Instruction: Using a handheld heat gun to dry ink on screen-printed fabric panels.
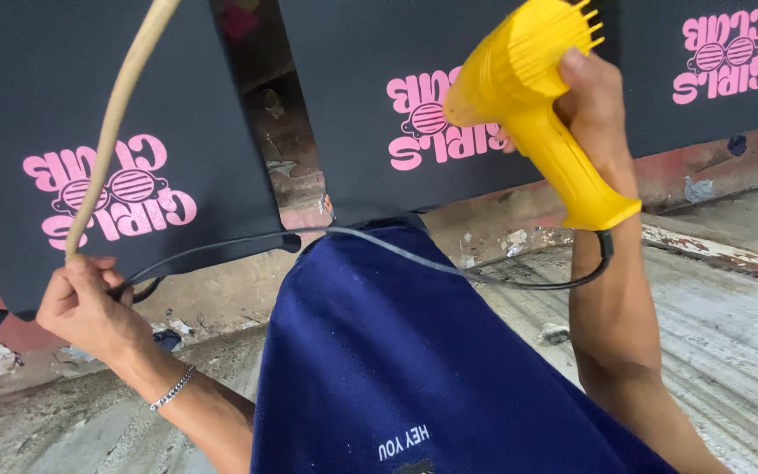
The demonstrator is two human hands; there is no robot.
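My right hand (594, 105) is raised and grips a yellow heat gun (532, 96), its nozzle facing the middle black fabric panel (353, 105) with a pink print (436, 123). A black cord (449, 263) runs from the gun's handle across my blue shirt (396, 360) to my left hand (81, 303). That hand is closed on the cord and on a tan wooden stick (116, 114) that rises to the top edge. The stick crosses the pink print (111, 189) on the left black panel (89, 88).
A third black panel with a pink print (721, 57) hangs at the right. Below the panels runs a worn, red-stained ledge (704, 171). A grey, scuffed concrete surface (747, 325) with scraps of debris lies underneath. A silver bracelet (173, 389) sits on my left wrist.
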